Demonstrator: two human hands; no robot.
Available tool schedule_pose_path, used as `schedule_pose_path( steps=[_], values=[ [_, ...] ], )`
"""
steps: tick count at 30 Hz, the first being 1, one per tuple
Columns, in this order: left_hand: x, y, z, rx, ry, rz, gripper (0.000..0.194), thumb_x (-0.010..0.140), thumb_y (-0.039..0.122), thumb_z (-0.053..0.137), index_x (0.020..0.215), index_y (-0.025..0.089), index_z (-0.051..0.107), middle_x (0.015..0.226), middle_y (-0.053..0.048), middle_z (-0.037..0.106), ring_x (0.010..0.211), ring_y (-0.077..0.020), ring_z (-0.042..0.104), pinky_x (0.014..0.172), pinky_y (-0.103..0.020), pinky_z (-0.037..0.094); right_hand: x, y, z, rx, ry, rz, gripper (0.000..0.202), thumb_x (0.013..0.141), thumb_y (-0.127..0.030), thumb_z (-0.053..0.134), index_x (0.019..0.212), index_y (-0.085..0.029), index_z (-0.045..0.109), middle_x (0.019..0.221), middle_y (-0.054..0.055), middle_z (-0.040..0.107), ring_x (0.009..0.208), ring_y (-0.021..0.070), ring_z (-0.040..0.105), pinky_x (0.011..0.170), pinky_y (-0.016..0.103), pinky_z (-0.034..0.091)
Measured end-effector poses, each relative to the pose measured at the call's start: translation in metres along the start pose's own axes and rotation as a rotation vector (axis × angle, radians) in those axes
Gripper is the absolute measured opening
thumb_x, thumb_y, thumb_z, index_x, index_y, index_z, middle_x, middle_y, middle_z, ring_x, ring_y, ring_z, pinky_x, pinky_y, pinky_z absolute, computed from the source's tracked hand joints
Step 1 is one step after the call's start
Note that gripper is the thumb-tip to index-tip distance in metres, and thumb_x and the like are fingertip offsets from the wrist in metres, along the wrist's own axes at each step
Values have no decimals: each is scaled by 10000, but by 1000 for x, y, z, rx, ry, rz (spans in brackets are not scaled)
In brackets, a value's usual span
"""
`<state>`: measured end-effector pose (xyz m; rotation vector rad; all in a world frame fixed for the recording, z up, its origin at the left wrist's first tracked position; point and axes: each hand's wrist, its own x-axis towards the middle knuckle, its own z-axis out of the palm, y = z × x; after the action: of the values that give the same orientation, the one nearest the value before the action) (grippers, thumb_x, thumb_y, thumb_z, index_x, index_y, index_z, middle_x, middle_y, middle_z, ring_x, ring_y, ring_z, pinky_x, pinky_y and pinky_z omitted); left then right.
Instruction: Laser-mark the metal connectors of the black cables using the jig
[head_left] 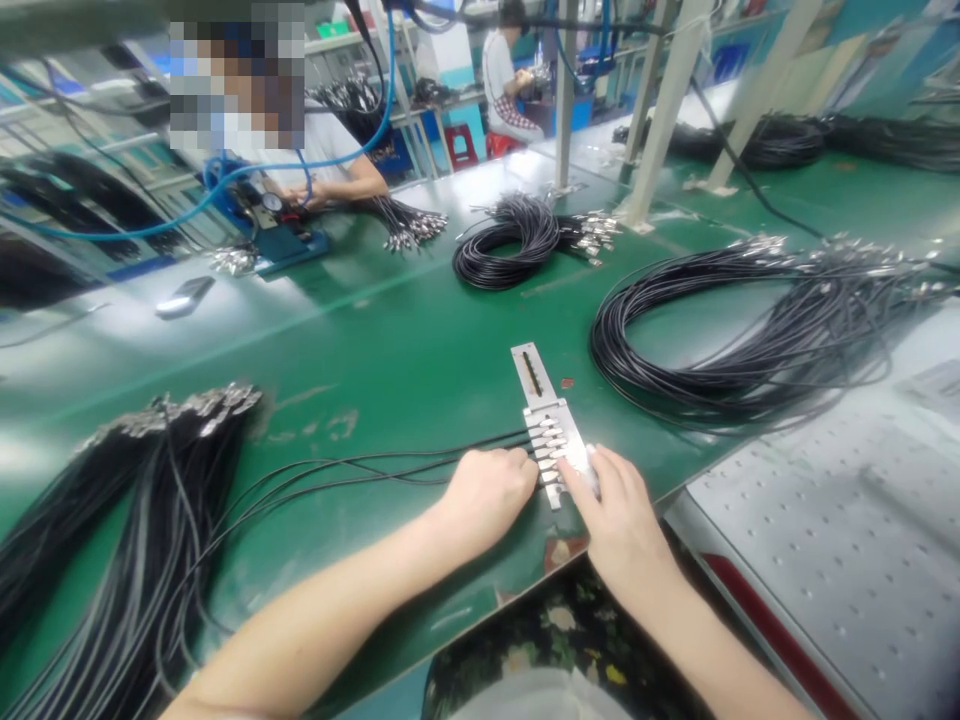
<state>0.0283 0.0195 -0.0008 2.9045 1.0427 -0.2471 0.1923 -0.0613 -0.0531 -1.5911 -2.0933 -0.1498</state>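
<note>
A metal fixture (571,450) lies on the green table, with several silver connector ends (550,438) side by side in its slots. Its hinged plate (532,375) with a dark slot is folded out away from me. Black cables (360,468) run left from the fixture. My left hand (491,500) is closed at the fixture's left edge, its fingertips pressed together around a cable. On the right side, my right hand (619,505) has its fingers apart, the index finger touching a connector and the others resting along the fixture's edge.
Cable bundles lie at the left (142,500), the right (675,350) and the back centre (510,245). Across the table (390,350) a person works beside a blue press (281,230). Metal posts (667,120) stand behind. A perforated metal surface (840,520) is at the right.
</note>
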Motion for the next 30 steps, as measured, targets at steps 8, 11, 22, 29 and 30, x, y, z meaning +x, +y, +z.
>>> schedule_pose_path(
  steps=[8, 11, 22, 29, 30],
  values=[
    [2, 4, 18, -65, 109, 79, 188, 830, 58, 318, 838, 150, 482, 773, -52, 518, 705, -188, 518, 592, -292, 471, 2, -1, 2, -52, 51, -12, 411, 818, -15, 370, 1179, -104, 545, 1130, 201, 475, 1154, 325, 383, 861, 501, 481],
    [3, 5, 20, -73, 109, 81, 202, 789, 26, 322, 832, 151, 475, 782, -57, 512, 704, -195, 509, 584, -300, 475, 4, -2, 2, -60, 86, -21, 392, 818, 2, 354, 1132, -82, 574, 1118, 206, 479, 1150, 325, 392, 848, 486, 496],
    [6, 5, 22, -69, 85, 84, 202, 746, 31, 353, 836, 144, 494, 783, -62, 524, 689, -198, 514, 578, -305, 476, 4, -1, 1, -78, 93, -41, 356, 818, -15, 391, 1106, -64, 594, 1094, 223, 491, 1126, 332, 408, 845, 470, 493],
    [7, 4, 17, -15, 97, 95, 170, 771, 53, 376, 818, 149, 508, 754, -53, 534, 666, -186, 525, 538, -281, 438, 7, 1, -3, -185, 17, -93, 362, 800, -44, 417, 1121, -68, 585, 1049, 218, 521, 1045, 315, 448, 853, 454, 465],
    [6, 4, 15, -7, 100, 94, 168, 793, 66, 369, 811, 152, 512, 743, -50, 533, 657, -184, 522, 527, -279, 425, 8, 0, -5, -213, 3, -102, 359, 800, -48, 424, 1121, -67, 584, 1025, 214, 532, 1022, 307, 459, 850, 448, 460]
  ],
)
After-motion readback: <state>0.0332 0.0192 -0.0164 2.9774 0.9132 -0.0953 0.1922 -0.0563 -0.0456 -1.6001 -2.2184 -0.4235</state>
